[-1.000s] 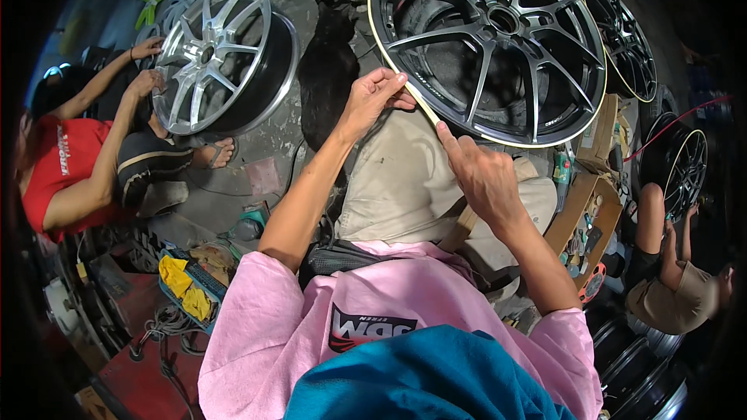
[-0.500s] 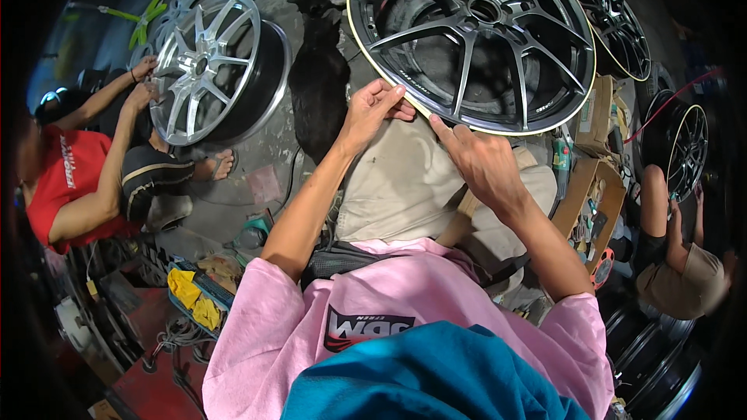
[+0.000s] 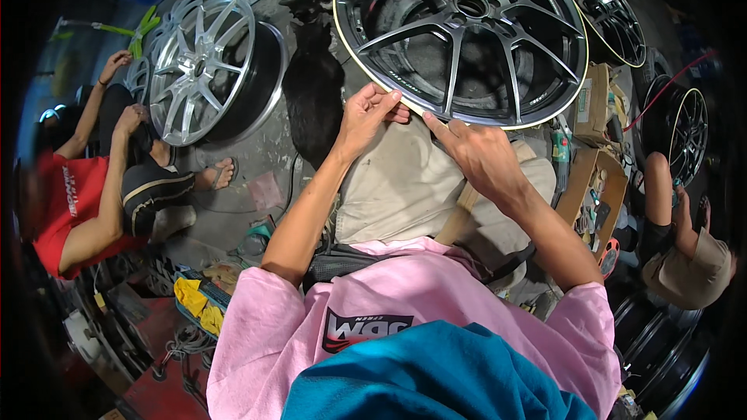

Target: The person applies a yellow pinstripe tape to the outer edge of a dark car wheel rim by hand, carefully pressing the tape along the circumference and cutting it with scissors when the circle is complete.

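A dark grey alloy wheel (image 3: 454, 70) with machined spokes leans at my knees, a thin pale-yellow tape (image 3: 585, 62) running round its outer lip. My left hand (image 3: 372, 115) is at the lip's near edge, thumb and forefinger pinched together on the tape there. Just to its right, my right hand (image 3: 478, 154) presses its forefinger on the same edge. Its other fingers are curled, and the thumb is mostly hidden. Both hands stay close together below the spokes.
A black cat (image 3: 313, 85) lies left of my legs. Beyond it, a co-worker in a red shirt (image 3: 74, 202) sits by a silver wheel (image 3: 202, 70). At right stand cardboard boxes (image 3: 580, 194), more dark wheels (image 3: 603, 8) and another seated person (image 3: 689, 268).
The view has shifted slightly, so the wheel sits a little further left. My hands keep nearly the same place on the lip. The red-shirted co-worker's hands have come off the silver wheel.
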{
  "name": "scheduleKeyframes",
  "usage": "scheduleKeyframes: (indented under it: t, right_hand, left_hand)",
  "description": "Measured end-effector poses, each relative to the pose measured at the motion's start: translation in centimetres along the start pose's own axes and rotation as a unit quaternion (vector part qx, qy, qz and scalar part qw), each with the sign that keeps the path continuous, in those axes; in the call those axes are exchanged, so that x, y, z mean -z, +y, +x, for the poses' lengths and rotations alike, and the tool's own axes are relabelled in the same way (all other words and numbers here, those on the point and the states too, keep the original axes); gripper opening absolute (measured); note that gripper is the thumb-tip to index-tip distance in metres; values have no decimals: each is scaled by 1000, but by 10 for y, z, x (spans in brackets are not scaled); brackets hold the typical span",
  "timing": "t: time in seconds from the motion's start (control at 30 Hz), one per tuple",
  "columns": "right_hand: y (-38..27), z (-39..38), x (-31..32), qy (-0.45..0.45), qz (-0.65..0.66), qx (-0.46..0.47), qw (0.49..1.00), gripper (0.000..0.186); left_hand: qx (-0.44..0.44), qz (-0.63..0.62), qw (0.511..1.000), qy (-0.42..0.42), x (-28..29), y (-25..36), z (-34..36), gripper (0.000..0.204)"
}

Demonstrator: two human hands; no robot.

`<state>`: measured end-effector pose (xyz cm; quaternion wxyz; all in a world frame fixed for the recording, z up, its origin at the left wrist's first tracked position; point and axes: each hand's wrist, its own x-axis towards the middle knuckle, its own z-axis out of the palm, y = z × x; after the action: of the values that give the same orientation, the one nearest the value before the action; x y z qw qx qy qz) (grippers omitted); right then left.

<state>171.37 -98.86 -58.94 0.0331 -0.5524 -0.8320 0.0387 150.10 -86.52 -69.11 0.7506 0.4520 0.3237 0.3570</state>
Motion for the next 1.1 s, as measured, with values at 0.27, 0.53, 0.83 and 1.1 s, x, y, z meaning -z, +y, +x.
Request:
scheduleKeyframes:
  t: [0.27,0.53,0.83,1.1]
  right_hand:
    - [3,-5,-1,-18,-23,3,1000,60]
    - [9,-18,3,10,-51,22,998,56]
    - [19,-26,-4,-2,-33,7,999,67]
    - [30,-36,3,-4,-40,21,999,68]
  left_hand:
    - [32,-15,999,-13,-15,-2,-7,20]
    - [25,15,1000,-5,-23,-6,-12,23]
    - [35,33,999,0,-40,-9,-16,24]
    - [40,28,999,23,-50,-9,-19,27]
